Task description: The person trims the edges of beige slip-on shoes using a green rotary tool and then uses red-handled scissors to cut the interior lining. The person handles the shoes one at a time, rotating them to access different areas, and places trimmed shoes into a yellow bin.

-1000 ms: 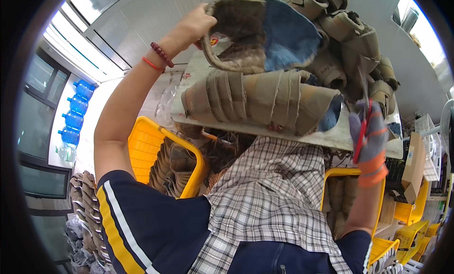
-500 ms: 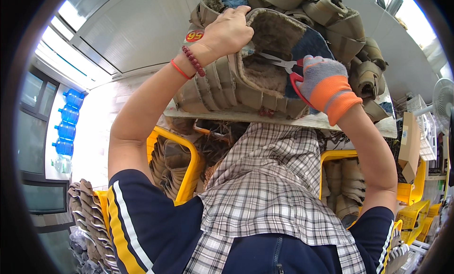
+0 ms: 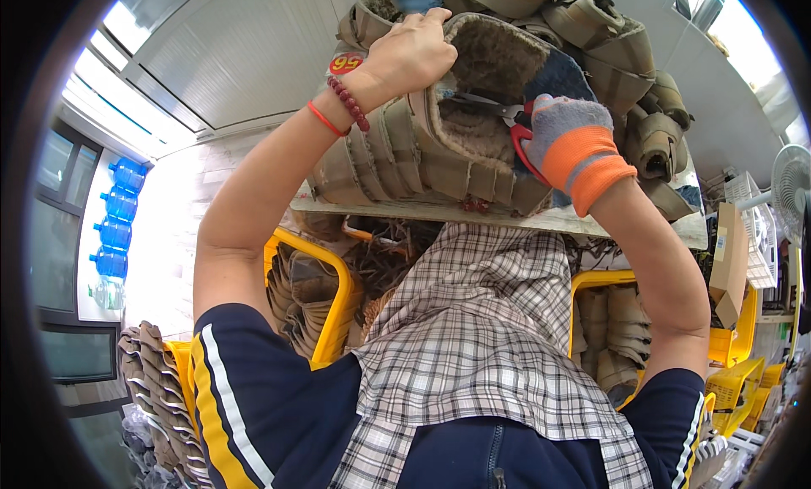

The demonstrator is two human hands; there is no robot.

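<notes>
A stack of curved khaki pieces with brown fleece lining (image 3: 498, 54) and a blue patch lies on its side on the table, its open hollow facing me. My bare left hand (image 3: 414, 51) is closed over the upper left edge of the fleece-lined piece; its fingertips are partly hidden. My right hand (image 3: 570, 138), in a grey and orange glove, is closed round red-handled scissors (image 3: 522, 149). Their blades reach left into the hollow, close to the fleece. How far the blades are apart is hard to make out.
More rolled khaki pieces (image 3: 621, 62) are heaped behind and to the right on the table (image 3: 405, 218). Below its front edge stand yellow crates (image 3: 342, 303) with similar pieces. Blue water bottles (image 3: 117, 231) line the left wall. A fan (image 3: 791, 181) and a cardboard box (image 3: 730, 252) are at right.
My right hand and the scissors have shifted slightly to the left, and the blades look closer together. My left hand keeps its place on the edge.
</notes>
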